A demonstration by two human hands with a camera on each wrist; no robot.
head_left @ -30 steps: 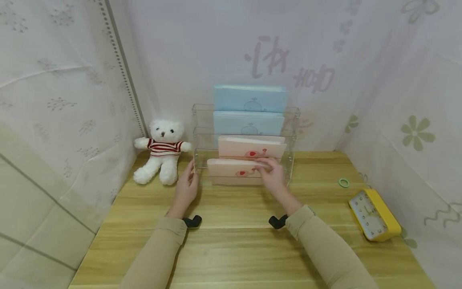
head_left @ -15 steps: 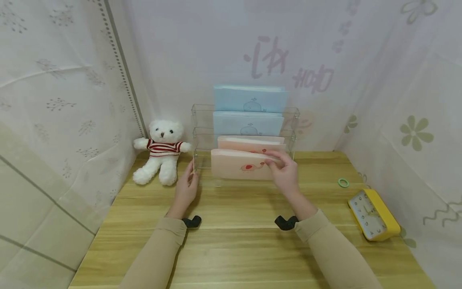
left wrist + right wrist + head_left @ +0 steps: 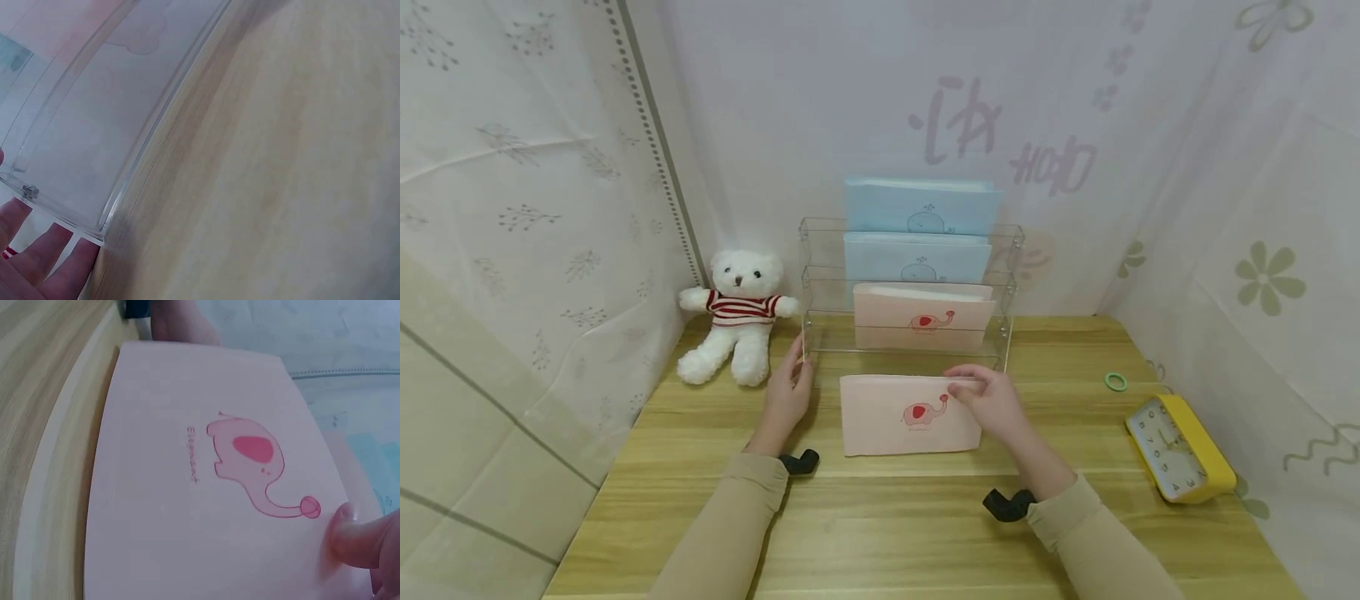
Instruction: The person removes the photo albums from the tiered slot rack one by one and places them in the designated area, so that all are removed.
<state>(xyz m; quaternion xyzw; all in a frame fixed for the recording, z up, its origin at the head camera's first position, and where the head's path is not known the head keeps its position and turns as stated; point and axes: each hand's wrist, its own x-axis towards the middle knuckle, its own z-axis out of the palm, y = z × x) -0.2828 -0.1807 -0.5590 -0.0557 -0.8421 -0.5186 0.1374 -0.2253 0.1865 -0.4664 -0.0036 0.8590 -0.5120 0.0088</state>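
Observation:
A thin pink notebook (image 3: 880, 417) with a red elephant drawing stands upright just in front of a clear tiered rack (image 3: 835, 342). My right hand (image 3: 988, 400) pinches it at the upper right corner, thumb on the front face. In the right wrist view the notebook (image 3: 156, 487) fills the middle, with my thumb (image 3: 359, 540) on its edge. My left hand (image 3: 788, 396) holds the rack's left side panel low down; its fingers (image 3: 72, 269) lie along the outside of the panel. Another pink notebook (image 3: 887, 317) and two blue whale notebooks (image 3: 880, 200) (image 3: 872, 254) sit in the rack's tiers.
A white teddy bear (image 3: 741, 312) in a striped sweater sits left of the rack. At the right of the wooden table (image 3: 850, 533) stand a yellow alarm clock (image 3: 1187, 450) and a small green ring (image 3: 1116, 382). Patterned cloth (image 3: 820, 100) hangs behind.
My right hand has lifted the front pink notebook out of the rack's lowest tier and brought it forward and down toward the table. The left hand has stayed at the rack's side.

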